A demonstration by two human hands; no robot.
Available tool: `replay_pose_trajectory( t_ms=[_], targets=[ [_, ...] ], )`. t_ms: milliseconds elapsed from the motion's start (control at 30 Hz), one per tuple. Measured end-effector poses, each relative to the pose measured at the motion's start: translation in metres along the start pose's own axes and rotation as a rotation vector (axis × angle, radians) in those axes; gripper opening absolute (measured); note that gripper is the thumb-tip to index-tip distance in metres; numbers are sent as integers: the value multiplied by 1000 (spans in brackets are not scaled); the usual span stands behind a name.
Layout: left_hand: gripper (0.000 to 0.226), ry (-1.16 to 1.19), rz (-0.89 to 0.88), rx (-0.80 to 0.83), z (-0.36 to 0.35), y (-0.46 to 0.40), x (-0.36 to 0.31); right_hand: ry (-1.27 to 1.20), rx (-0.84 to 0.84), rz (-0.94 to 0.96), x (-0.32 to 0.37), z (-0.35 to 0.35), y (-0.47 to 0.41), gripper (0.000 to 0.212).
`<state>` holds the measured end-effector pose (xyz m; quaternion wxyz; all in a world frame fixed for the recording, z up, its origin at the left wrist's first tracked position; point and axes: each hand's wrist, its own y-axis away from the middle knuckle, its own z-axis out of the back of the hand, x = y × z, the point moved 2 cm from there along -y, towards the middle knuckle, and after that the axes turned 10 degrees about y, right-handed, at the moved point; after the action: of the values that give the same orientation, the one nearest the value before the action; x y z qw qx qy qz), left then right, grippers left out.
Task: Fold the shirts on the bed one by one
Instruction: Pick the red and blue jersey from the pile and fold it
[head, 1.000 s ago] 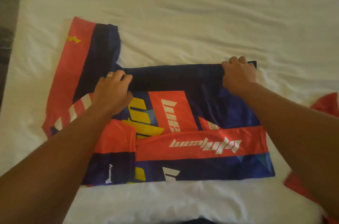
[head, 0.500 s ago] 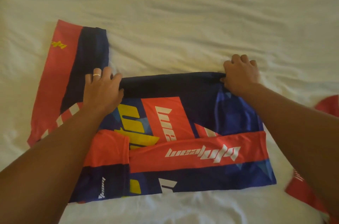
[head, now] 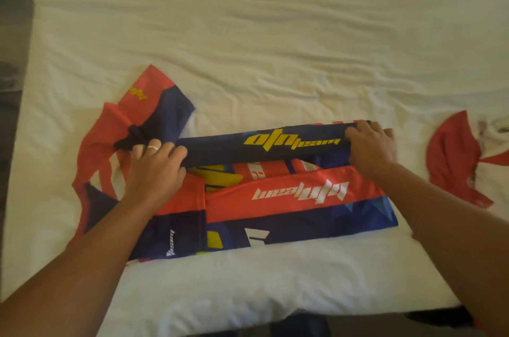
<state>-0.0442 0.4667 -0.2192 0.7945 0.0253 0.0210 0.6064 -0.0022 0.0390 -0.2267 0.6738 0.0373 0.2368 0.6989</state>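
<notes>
Both hands are gripping the jersey's far edge, left hand and right hand curling around the fabric, another shirt lying beyond the right hand.

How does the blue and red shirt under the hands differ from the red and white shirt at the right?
The blue and red shirt is gripped by the left hand and right hand, partly folded; the red and white shirt lies untouched and crumpled. Both lie on the bed.

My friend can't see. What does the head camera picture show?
Two hands, left hand and right hand, grip the far edge of a red-and-blue shirt on a white bed, folding it toward the person. Another red-and-white shirt lies to the right.
</notes>
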Motion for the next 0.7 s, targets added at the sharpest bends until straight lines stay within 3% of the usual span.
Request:
replay_pose_trajectory(
  t_ms=[200,467,700],
  targets=[
    [10,-22,-80,-19,-23,43,-11,7,69,-13,-5,-28,31,20],
    [16,4,40,-65,-32,64,-27,-35,22,-47,-13,-36,38,20],
    [24,-1,-10,24,-39,76,-42,-79,280,-62,-26,-48,42,26]
  ],
)
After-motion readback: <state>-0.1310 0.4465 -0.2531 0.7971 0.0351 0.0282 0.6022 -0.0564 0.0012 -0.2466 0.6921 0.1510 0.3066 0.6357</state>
